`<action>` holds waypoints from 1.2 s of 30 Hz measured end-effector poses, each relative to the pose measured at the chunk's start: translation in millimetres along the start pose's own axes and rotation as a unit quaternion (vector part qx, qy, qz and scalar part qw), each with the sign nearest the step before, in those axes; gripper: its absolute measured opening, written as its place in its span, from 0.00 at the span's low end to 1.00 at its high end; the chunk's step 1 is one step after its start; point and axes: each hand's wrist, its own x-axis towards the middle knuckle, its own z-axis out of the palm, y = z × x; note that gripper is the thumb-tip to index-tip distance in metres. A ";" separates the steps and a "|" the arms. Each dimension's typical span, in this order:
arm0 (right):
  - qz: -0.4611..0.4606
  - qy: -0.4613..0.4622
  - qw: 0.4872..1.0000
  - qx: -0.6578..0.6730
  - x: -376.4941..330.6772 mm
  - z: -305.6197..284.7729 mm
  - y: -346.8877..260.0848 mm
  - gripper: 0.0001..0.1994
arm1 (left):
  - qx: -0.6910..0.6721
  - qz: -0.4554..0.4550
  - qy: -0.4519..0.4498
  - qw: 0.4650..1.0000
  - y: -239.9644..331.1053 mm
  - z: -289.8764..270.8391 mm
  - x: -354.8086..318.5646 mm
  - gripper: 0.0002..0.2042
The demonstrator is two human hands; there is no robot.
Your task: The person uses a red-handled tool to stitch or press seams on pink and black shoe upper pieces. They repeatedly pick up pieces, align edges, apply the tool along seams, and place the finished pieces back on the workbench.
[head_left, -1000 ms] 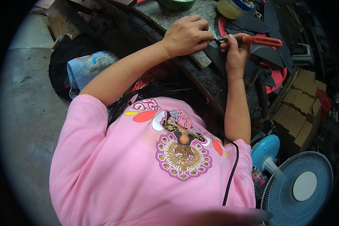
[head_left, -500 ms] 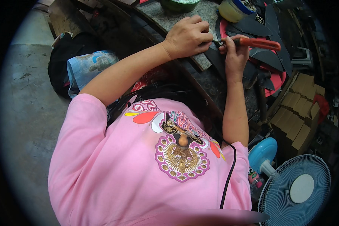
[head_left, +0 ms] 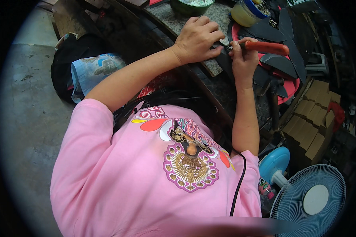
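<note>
Red-handled tool [head_left: 267, 47] clamped in the fingers of my right hand [head_left: 244, 63], tip beside my curled left hand [head_left: 197, 39], its grip I cannot tell, speckled grey board [head_left: 166, 16] near.

We look through one wide fisheye view, taken by the left one of two cameras worn side by side on the head and facing steeply down. Nearest to us, the pink shirt [head_left: 142, 170] fills the lower middle of the frame; farther off, the left hand [head_left: 199, 39] and right hand [head_left: 244, 58] lie at upper centre. We take in floor [head_left: 27, 106] at the left and a fan [head_left: 314, 198] at lower right, inside a dark, rounded rim.
</note>
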 end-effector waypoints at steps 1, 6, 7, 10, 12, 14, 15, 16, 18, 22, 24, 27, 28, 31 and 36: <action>-0.031 0.007 0.998 -0.053 -0.6 1.3 1.0 0.10 | 0.005 -0.007 0.003 1.000 0.1 -0.2 -0.1 0.11; -0.005 0.053 0.998 -0.014 -3.6 0.4 -2.0 0.08 | -0.009 0.014 -0.016 1.000 -0.3 -1.7 -1.3 0.10; 0.033 0.060 0.997 0.022 -3.3 -2.0 -3.6 0.08 | -0.014 0.025 -0.014 1.000 -0.6 -1.8 -1.3 0.09; 0.134 0.065 0.979 0.139 1.3 -10.0 -7.4 0.08 | -0.021 0.039 -0.017 0.999 -0.7 -2.0 -1.0 0.08; 0.157 0.083 0.960 0.218 2.5 -11.5 -7.7 0.08 | -0.022 0.043 -0.019 0.999 -0.5 -2.0 -0.8 0.08; 0.166 0.091 0.949 0.253 2.6 -10.4 -6.8 0.08 | -0.019 0.043 -0.016 0.999 -0.3 -1.6 -0.7 0.08; 0.131 0.063 0.969 0.199 1.9 -9.3 -6.4 0.07 | -0.018 0.042 -0.017 0.999 -0.2 -1.4 -0.7 0.08; 0.097 0.040 0.984 0.144 0.9 -7.5 -6.2 0.07 | -0.017 0.041 -0.018 0.999 -0.3 -1.3 -0.7 0.08; 0.055 0.002 0.995 0.078 -0.4 -5.5 -6.9 0.07 | -0.017 0.037 -0.021 0.999 -0.3 -1.4 -1.2 0.08; 0.112 0.035 0.982 0.151 1.3 -6.5 -9.6 0.09 | -0.018 0.034 -0.021 0.999 -1.0 -0.8 -1.3 0.09; 0.133 0.054 0.965 0.219 1.6 -6.6 -9.2 0.09 | -0.018 0.033 -0.021 0.999 -1.1 -0.3 -1.3 0.09; 0.070 0.011 0.992 0.100 -0.7 -2.8 -4.6 0.07 | -0.018 0.021 -0.019 0.999 -0.5 -0.4 -1.6 0.09; 0.048 0.017 0.996 0.076 -1.7 -1.5 -2.4 0.08 | -0.016 0.012 -0.014 1.000 -0.1 -0.1 -1.4 0.10; -0.009 0.037 0.998 -0.044 -4.1 1.7 4.2 0.08 | -0.002 -0.011 -0.001 1.000 0.6 0.3 -1.3 0.10; -0.011 0.074 0.997 -0.022 -2.5 -3.7 5.8 0.08 | -0.003 -0.019 -0.006 1.000 0.7 1.0 -2.7 0.10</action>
